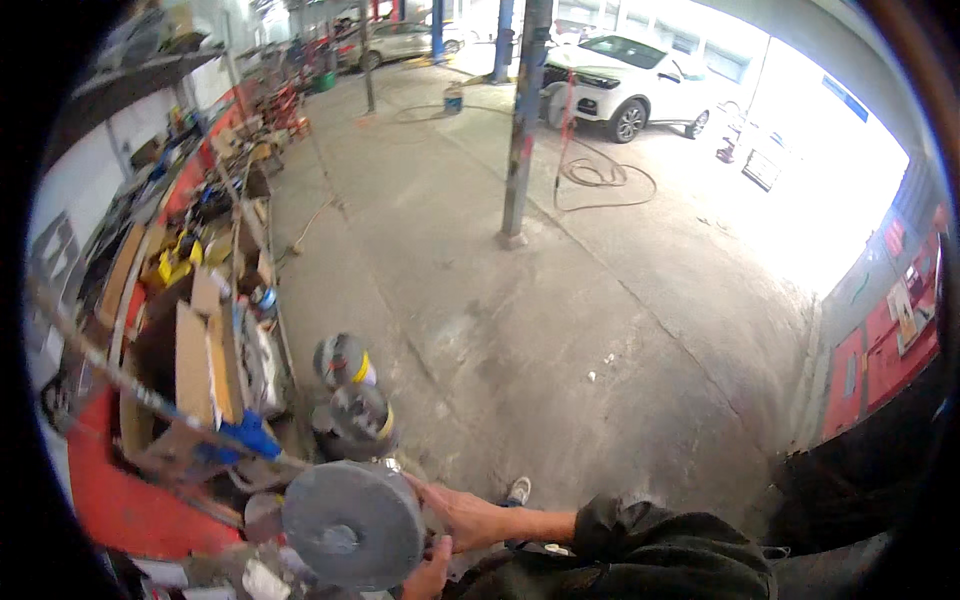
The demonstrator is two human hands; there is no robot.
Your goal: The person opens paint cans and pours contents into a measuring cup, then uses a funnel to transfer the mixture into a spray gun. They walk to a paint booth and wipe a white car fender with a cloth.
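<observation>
Grey round disc with raised hub (353, 524) gripped at right edge by right hand (465, 515); left hand (427, 577) at lower rim, grip cannot be told; should be supported evenly.

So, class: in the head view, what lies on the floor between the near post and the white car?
A loosely coiled hose lies on the floor between the near post and the white car, as the head view shows.

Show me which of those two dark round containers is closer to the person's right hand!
The lower dark container in the picture, just beyond the grey round thing in the right hand. The upper dark container is farther off.
</observation>
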